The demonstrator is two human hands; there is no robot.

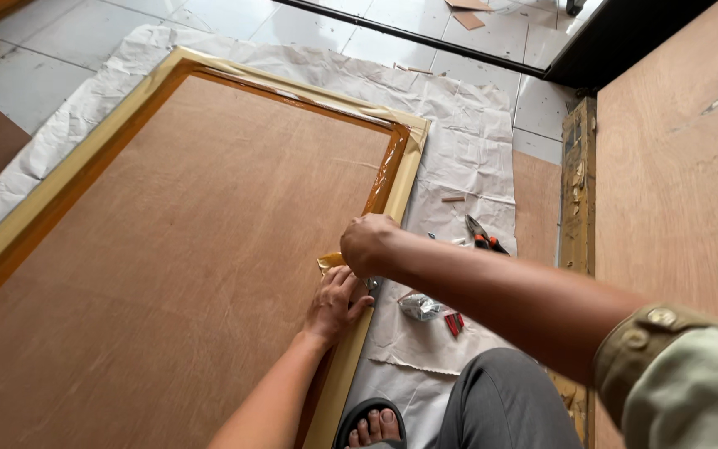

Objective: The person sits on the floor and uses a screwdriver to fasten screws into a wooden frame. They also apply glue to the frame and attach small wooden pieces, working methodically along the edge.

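A large plywood panel (168,249) lies flat on a white sheet (467,141) that is spread over the tiled floor (35,75). Around the panel runs a yellow frame (406,179), and shiny amber tape (386,170) covers its inner edge.

The left hand (336,301) lies flat on the right side of the frame, with the fingers (344,281) stretched and a little spread; it presses down and holds nothing. The right hand (367,243) is just above it, closed into a fist. It seems to pinch a loose yellowish end of tape (328,261) at the frame edge, but the fingers are hidden behind the back of the hand, so I cannot tell the grip exactly.

On the sheet to the right of the hands lie pliers (484,237) with orange and black handles, a crumpled silvery wrapper (420,308) and a small red thing (454,323). Another wooden board (675,166) stands at the right.
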